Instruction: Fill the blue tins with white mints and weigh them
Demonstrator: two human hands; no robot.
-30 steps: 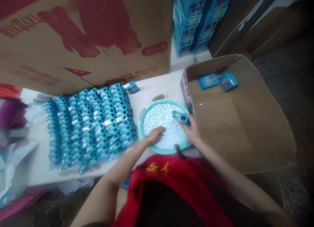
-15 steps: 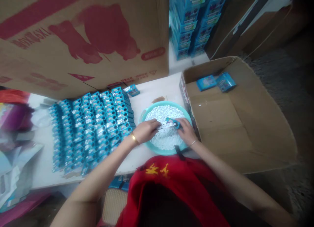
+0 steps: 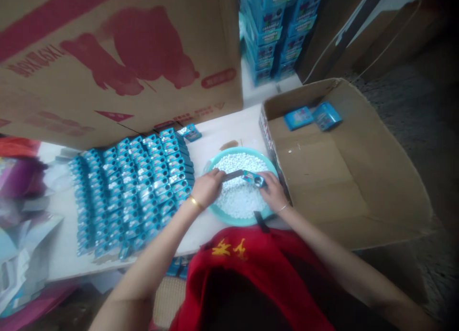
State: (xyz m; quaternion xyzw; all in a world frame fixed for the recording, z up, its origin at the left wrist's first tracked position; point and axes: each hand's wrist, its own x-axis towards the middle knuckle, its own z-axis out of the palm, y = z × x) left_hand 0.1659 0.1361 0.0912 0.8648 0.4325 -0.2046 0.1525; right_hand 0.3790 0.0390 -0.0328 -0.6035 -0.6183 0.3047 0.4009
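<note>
A turquoise basin [image 3: 241,221] in front of me holds many small white pellets [image 3: 236,202]. Over it, my right hand [image 3: 274,191] is closed around a small blue box [image 3: 253,178]. My left hand [image 3: 210,185] grips one end of a thin, dark, flat strip [image 3: 233,176], whose other end meets the left end of that box. Whether the strip's tip is inside the box or only touching it, I cannot tell. To the left of my left hand stand packed rows of similar blue boxes [image 3: 143,192], with round dark spots on their upper faces.
A large printed carton [image 3: 150,49] stands behind the rows. On the right is an open cardboard box [image 3: 322,187] with two blue packs [image 3: 298,118] inside. Blue display boxes [image 3: 267,35] are stacked at the back. One small box [image 3: 190,132] lies apart behind the rows.
My left hand has drawn slightly left and up, and the dark strip now shows against the box. The right hand still holds the box over the basin. The view has shifted slightly.
</note>
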